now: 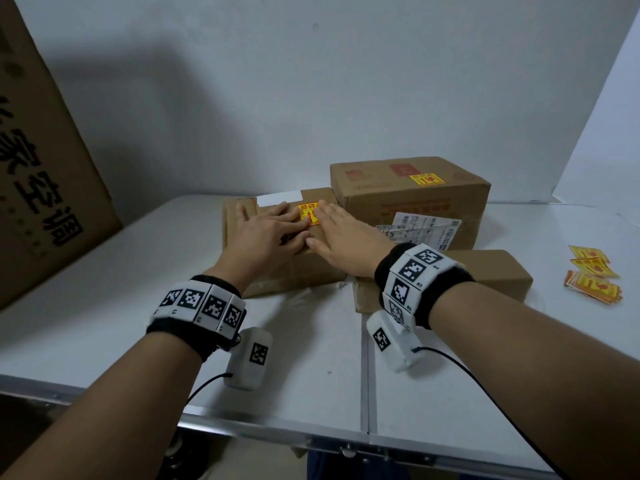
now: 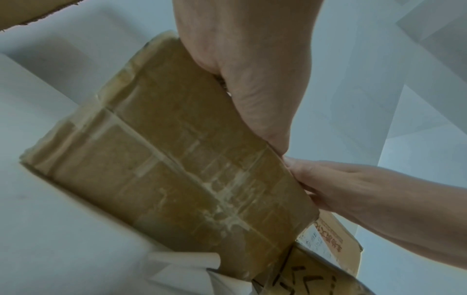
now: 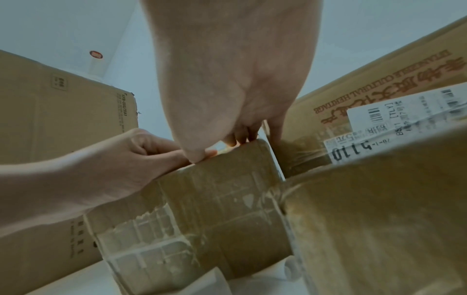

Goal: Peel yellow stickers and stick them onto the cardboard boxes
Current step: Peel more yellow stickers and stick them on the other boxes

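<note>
A yellow sticker (image 1: 308, 214) with red print lies on top of the middle cardboard box (image 1: 277, 271). My left hand (image 1: 266, 230) and right hand (image 1: 343, 233) both rest flat on the box top, their fingers pressing on the sticker from either side. The hands cover its edges. In the left wrist view my left hand (image 2: 247, 59) lies on the box (image 2: 164, 169), with the right hand (image 2: 353, 189) beside it. The right wrist view shows my right hand (image 3: 227, 79) and left hand (image 3: 113, 159) meeting on the box edge (image 3: 227, 199).
A bigger box (image 1: 415, 209) behind on the right carries a yellow sticker (image 1: 426, 179) and a white shipping label (image 1: 422, 230). A low box (image 1: 491, 271) lies in front of it. Loose yellow stickers (image 1: 592, 278) are piled far right. A large printed carton (image 1: 45, 168) stands left.
</note>
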